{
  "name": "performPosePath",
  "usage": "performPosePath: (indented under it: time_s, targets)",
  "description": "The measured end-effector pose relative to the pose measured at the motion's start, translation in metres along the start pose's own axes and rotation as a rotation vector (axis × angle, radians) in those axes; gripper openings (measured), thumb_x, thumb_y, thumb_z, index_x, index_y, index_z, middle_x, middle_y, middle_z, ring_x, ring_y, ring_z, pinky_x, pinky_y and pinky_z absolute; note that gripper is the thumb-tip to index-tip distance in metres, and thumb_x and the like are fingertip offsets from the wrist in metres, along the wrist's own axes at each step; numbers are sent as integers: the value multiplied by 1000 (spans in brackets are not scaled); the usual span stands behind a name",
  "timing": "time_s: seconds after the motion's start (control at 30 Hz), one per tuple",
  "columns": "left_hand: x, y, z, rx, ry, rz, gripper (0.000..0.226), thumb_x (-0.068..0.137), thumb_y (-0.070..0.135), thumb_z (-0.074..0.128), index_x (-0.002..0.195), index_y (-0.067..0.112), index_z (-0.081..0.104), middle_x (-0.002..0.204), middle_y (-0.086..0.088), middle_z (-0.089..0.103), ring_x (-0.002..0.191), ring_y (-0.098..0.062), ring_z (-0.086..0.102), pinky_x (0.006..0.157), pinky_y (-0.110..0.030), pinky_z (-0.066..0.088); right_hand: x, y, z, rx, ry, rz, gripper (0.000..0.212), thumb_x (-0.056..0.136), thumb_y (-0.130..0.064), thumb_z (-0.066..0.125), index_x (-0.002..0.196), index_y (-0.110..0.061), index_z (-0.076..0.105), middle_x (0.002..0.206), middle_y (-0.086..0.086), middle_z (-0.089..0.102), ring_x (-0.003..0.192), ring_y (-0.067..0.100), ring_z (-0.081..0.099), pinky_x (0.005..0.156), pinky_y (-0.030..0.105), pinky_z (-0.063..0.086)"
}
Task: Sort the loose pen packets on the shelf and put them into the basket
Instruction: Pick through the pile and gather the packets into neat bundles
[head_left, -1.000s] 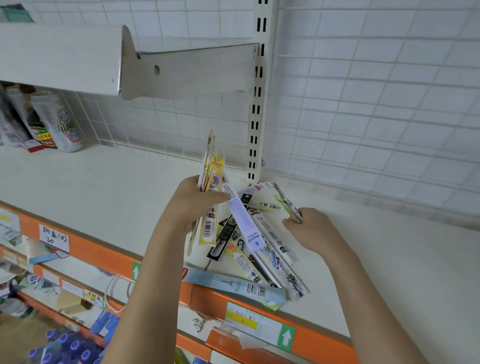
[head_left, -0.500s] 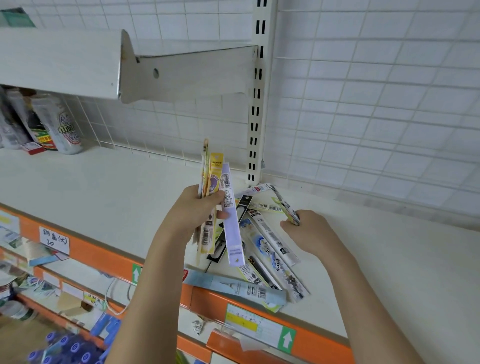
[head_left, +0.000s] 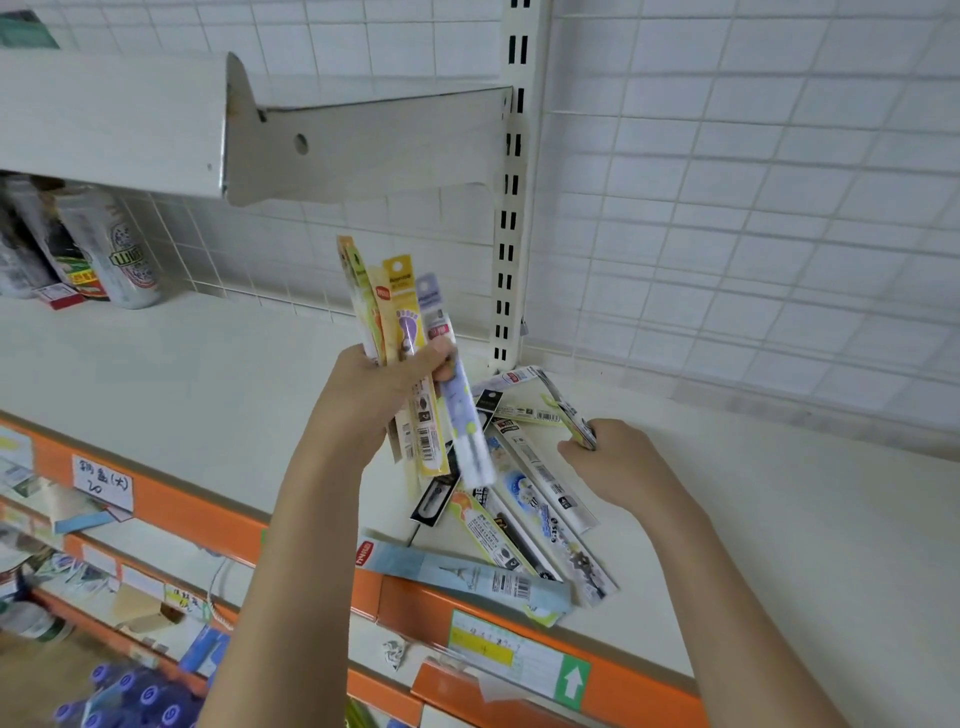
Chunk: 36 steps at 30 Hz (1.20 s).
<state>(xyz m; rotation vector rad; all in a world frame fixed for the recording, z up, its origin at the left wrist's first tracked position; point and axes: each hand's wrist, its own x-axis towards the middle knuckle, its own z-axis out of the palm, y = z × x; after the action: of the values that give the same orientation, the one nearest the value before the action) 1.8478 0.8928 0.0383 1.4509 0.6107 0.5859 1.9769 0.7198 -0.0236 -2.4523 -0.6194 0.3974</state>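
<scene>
Left hand (head_left: 384, 384) at frame centre gripping a fan of about four pen packets (head_left: 402, 332), right hand (head_left: 613, 462) pinching one packet (head_left: 569, 413), roughly eight loose packets (head_left: 524, 514) on white shelf (head_left: 208, 389), cans (head_left: 122, 249) upper left, bracket (head_left: 363, 145) overhead.

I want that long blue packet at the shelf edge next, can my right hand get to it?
Probably yes. The right hand pinches a packet now, but nothing covers the long blue packet below it, only loose packets lying beside.
</scene>
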Motion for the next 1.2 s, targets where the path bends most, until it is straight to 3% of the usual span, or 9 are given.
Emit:
performPosePath:
  time_s: [0.2, 0.37, 0.53, 0.67, 0.77, 0.83, 0.93, 1.03, 1.2]
  targets:
    - [4, -19, -1, 270, -7, -23, 15, 75, 10, 75, 62, 10, 67, 51, -3, 65, 48, -15, 61, 61, -25, 53, 1, 0, 1, -8, -22, -4, 31, 89, -27, 49, 66, -14, 35, 63, 2, 42, 58, 21, 40, 51, 29, 29]
    - [8, -21, 0, 438, -58, -4, 21, 73, -3, 62, 54, 6, 56, 58, -15, 56, 61, -23, 52, 63, -30, 47, 1, 0, 0, -26, -19, -11, 32, 90, -26, 49, 64, -14, 34, 63, 2, 43, 58, 20, 40, 51, 29, 29]
    - [15, -23, 8, 457, -115, -29, 28, 88, -8, 40, 68, 10, 48, 66, -6, 56, 59, -16, 54, 52, -24, 42, 1, -2, 2, -38, -17, -19, 35, 89, -25, 51, 62, -14, 32, 60, 1, 39, 55, 19, 37, 50, 29, 27]
    - [18, -34, 17, 624, -132, 0, 15, 92, -1, 35, 87, 10, 45, 89, -10, 58, 62, -24, 60, 60, -31, 49, 1, -1, 1, -34, -19, -16, 34, 90, -25, 50, 63, -14, 33, 61, 1, 41, 56, 20, 38, 51, 29, 29]
    - [16, -42, 25, 836, -130, 85, 25, 92, 9, 44, 117, 8, 40, 105, -13, 59, 80, -31, 59, 67, -34, 46, 1, 1, 0, -23, -18, -8, 33, 90, -26, 50, 64, -14, 35, 62, 2, 42, 57, 21, 40, 51, 28, 30]
    - [15, -44, 30, 832, -129, 54, 45, 90, 25, 59, 124, 8, 35, 103, -6, 53, 87, -30, 55, 71, -31, 43, 1, 2, 0, -22, -17, -4, 33, 90, -26, 50, 64, -14, 35, 62, 2, 43, 57, 21, 41, 52, 28, 31]
    - [17, -50, 37, 941, -117, -48, 47, 77, 42, 71, 97, 8, 44, 88, -2, 49, 81, -25, 52, 67, -29, 40, 1, 3, 0, -36, -12, 1, 31, 90, -27, 50, 65, -13, 37, 64, 3, 46, 61, 23, 44, 53, 29, 32]
    - [20, -54, 37, 1039, -115, -85, 40, 78, 35, 69, 62, 14, 39, 68, -2, 47, 66, -22, 48, 57, -26, 36, 2, 4, -2, -46, 6, 2, 33, 89, -26, 49, 62, -14, 34, 61, 2, 44, 56, 22, 41, 50, 28, 30]
    - [25, -35, 20, 873, -48, -77, 22, 86, 20, 54, 67, 10, 51, 58, -3, 47, 53, -16, 43, 46, -23, 31, 7, -2, -8, -70, 24, -27, 33, 92, -25, 46, 63, -14, 35, 62, 2, 46, 58, 23, 43, 49, 29, 29]
